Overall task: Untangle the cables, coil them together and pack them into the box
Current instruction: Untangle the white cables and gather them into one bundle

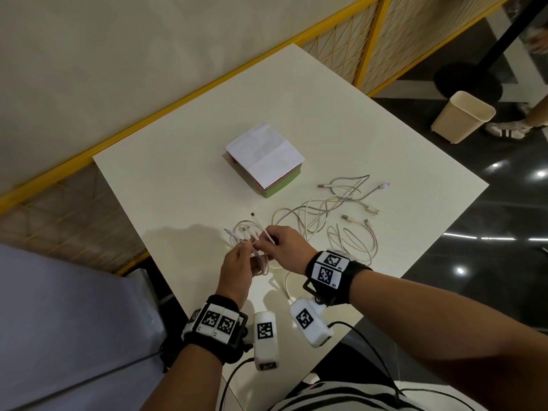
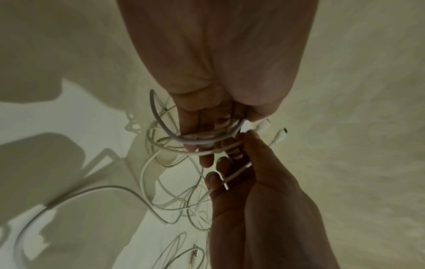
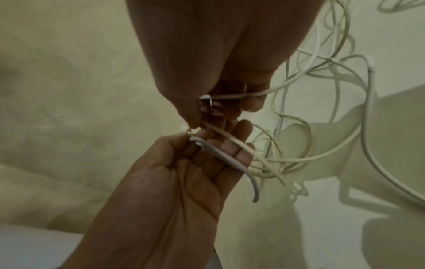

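Both hands [image 1: 261, 253] hide where the coiled cables [image 1: 247, 232] cross.

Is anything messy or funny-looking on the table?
Yes. White cables lie in a tangled heap on the table, loops crossing each other. The box has a creased sheet of paper lying crooked over it. Nothing looks broken or spilled.
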A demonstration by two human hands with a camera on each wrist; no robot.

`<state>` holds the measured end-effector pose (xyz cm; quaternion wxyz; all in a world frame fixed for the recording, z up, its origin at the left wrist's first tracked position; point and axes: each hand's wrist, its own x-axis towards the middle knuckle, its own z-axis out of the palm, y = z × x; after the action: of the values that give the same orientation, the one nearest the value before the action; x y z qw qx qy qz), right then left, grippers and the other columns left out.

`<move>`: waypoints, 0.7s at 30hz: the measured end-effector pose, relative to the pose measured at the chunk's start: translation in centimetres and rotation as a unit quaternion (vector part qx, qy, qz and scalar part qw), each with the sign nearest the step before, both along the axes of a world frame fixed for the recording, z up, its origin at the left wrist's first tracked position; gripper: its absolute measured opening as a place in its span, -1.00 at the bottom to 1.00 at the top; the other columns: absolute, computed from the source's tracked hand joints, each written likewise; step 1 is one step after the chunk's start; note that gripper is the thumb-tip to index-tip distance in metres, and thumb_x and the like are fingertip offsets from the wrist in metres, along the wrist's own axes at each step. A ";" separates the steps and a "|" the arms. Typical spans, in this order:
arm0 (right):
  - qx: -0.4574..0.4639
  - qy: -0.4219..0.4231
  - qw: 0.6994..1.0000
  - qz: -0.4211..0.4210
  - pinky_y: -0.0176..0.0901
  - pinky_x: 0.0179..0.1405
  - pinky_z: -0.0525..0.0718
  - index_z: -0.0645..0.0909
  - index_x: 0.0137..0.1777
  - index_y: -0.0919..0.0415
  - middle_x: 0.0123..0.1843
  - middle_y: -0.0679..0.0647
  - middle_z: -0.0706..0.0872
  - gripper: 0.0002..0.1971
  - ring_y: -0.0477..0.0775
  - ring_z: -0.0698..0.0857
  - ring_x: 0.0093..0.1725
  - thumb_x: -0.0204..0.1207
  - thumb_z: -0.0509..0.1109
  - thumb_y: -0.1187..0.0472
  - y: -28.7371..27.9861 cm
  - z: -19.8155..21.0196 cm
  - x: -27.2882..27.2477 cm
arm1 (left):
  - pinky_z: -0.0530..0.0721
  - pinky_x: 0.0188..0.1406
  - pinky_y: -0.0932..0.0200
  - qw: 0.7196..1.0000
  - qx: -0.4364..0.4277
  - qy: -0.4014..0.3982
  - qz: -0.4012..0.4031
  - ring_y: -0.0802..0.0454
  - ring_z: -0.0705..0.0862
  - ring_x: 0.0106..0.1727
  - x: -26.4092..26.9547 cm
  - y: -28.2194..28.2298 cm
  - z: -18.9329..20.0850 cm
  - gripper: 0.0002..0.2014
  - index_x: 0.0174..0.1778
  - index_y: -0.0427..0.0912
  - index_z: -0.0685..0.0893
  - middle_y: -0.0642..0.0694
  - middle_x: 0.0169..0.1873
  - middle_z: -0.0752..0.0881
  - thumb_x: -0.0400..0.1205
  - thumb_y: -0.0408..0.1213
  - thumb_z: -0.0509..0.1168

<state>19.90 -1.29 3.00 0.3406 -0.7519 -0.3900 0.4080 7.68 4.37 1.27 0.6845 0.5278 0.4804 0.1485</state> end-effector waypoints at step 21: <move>0.004 0.028 1.000 -0.014 -0.03 -0.17 0.51 0.36 -0.16 0.22 -0.28 0.19 0.61 -0.79 0.18 0.55 -0.27 0.69 0.13 0.15 0.8 0.3 -0.5 | 0.67 0.11 0.04 0.999 -0.026 0.016 -0.037 -0.03 0.63 -0.15 0.8 -0.1 0.8 -0.67 -0.30 -0.29 0.62 -0.26 -0.32 0.62 0.70 -0.25 0.08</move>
<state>19.39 -0.48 3.34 0.3601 -0.7441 -0.3719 0.4223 8.49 4.28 2.09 0.6954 0.5294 0.4750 0.1024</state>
